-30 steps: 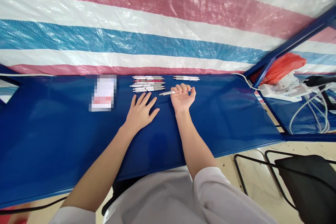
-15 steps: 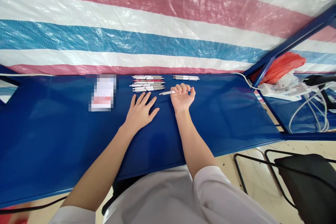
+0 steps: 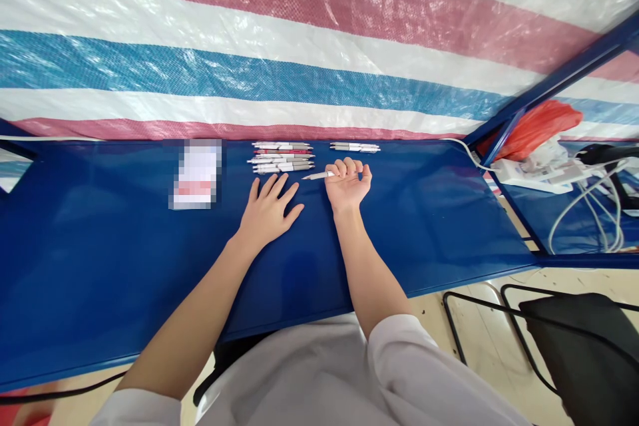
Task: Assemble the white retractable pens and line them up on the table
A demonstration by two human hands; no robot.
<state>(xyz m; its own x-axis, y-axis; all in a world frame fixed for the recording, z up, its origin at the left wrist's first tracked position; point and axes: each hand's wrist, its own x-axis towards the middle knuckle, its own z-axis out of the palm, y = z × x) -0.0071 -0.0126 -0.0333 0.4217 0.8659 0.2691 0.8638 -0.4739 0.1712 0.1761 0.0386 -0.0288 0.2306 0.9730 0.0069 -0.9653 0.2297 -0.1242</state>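
My left hand point(image 3: 268, 213) lies palm down on the blue table point(image 3: 429, 226), its fingers spread and holding nothing. Just beyond its fingertips is a stack of several pens point(image 3: 282, 157), mostly white and grey with a red one among them, laid side by side. My right hand point(image 3: 348, 185) is turned palm up, fingers curled round a white pen point(image 3: 317, 176) whose tip points left toward the stack. The fingers hide the middle of that pen. Behind the right hand, a smaller group of pens point(image 3: 354, 147) lies near the table's back edge.
A blurred-out white and red item point(image 3: 197, 176) lies left of the pens. Striped plastic sheeting point(image 3: 299, 80) hangs behind the table. At right are a red plastic bag point(image 3: 539, 126), a white power strip point(image 3: 534, 175) and looped cables point(image 3: 612, 233). A black chair point(image 3: 589, 339) stands below right.
Both hands keep their places and the right one still holds the pen. Only the camera's view has shifted very slightly.
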